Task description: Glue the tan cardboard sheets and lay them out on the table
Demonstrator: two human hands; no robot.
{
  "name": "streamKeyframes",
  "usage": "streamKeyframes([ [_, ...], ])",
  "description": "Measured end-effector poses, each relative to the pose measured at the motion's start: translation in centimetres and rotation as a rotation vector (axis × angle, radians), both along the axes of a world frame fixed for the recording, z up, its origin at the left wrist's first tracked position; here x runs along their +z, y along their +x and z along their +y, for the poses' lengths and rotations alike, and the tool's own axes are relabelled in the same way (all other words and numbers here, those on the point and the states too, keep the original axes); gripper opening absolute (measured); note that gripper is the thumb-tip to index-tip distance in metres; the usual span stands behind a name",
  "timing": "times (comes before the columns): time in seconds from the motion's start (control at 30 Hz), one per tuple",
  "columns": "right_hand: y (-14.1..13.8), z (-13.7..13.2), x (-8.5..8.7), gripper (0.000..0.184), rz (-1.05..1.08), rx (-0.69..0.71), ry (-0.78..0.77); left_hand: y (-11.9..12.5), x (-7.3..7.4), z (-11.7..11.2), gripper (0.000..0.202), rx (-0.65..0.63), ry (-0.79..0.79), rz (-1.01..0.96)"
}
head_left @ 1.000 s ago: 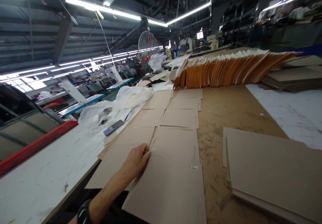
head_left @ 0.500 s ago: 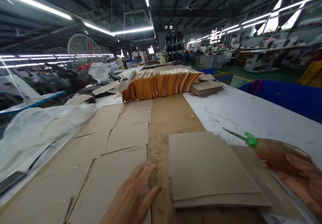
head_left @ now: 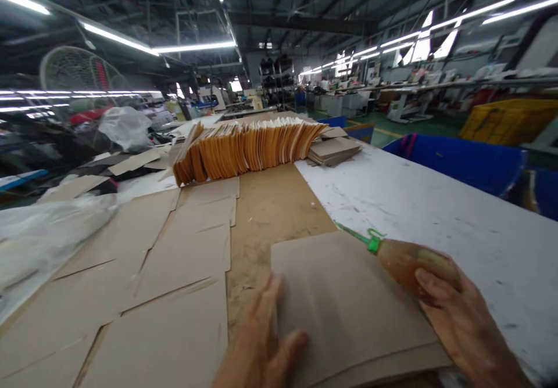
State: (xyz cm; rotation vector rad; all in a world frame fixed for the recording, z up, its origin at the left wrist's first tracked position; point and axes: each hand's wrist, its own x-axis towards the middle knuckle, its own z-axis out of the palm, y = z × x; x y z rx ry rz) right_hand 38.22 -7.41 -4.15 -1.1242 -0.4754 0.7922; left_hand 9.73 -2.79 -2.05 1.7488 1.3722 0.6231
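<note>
A brownish squeeze bottle [head_left: 403,266] with a long green nozzle lies tilted in my right hand [head_left: 462,312], fingers wrapped round it. Its tip points left, over the far right corner of a stack of grey-brown cardboard sheets [head_left: 349,301]. At the stack's left edge is my left hand [head_left: 265,336], somewhat blurred, fingers and thumb apart, with nothing held. The thumb overlaps the top sheet; whether it presses on it I cannot tell. To the left, more cardboard sheets [head_left: 174,324] lie overlapping in rows on a brown board [head_left: 265,214].
A long row of folded orange-brown pieces [head_left: 248,150] stands on edge at the far end. Beside it lies a small cardboard pile [head_left: 333,151]. Clear plastic sheeting [head_left: 47,231] lies at left. Blue bins [head_left: 462,161] stand beyond the white table's [head_left: 471,231] right edge.
The view has turned right. My right hand has brought the bottle in from the far right to above the stack's edge. My left hand has moved right to the stack's left edge.
</note>
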Motion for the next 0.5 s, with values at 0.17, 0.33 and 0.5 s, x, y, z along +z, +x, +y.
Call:
streamKeyframes([
  [0.17,1.8,-0.3,1.1,0.046,0.344,-0.214,0.091,-0.1,-0.6,3.5,0.087,0.273,-0.226,-0.289],
  [0.33,2.2,0.1,0.7,0.040,0.380,-0.145,0.124,1.0,0.9,5.0,0.061,0.312,-0.377,-0.426],
  [0.5,1.2,0.7,-0.4,0.036,0.394,-0.170,0.208,1.9,2.3,5.8,0.048,0.224,-0.532,-0.405],
])
